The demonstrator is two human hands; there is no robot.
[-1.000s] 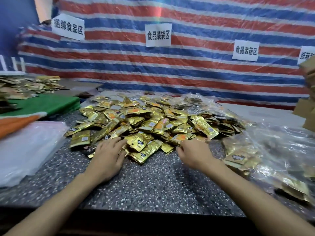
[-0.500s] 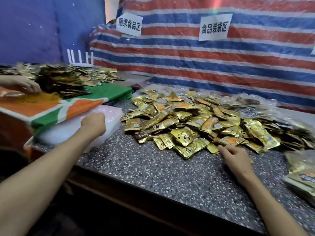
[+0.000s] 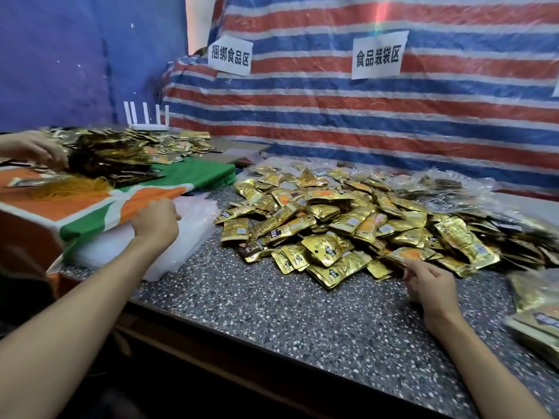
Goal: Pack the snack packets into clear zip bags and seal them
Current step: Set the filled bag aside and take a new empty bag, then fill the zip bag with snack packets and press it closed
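A big heap of gold snack packets (image 3: pixel 348 225) lies on the speckled stone table (image 3: pixel 302 322). To its left sits a stack of clear zip bags (image 3: pixel 187 240), partly under a green and orange cloth. My left hand (image 3: pixel 155 222) rests on that stack with its fingers curled onto the top bag. My right hand (image 3: pixel 429 282) is at the heap's near edge, thumb and forefinger pinching the rim of a gold packet (image 3: pixel 403 256).
Another person's hand (image 3: pixel 33 149) works at a second packet pile (image 3: pixel 121 152) on the green and orange cloth (image 3: pixel 99 204), beside orange bands (image 3: pixel 75 189). Filled clear bags (image 3: pixel 538 313) lie at the right. A striped tarp (image 3: pixel 393 122) walls the back.
My left hand left the packet heap and moved left onto the stack of clear bags. My view swung left. My right hand stayed at the heap's near edge.
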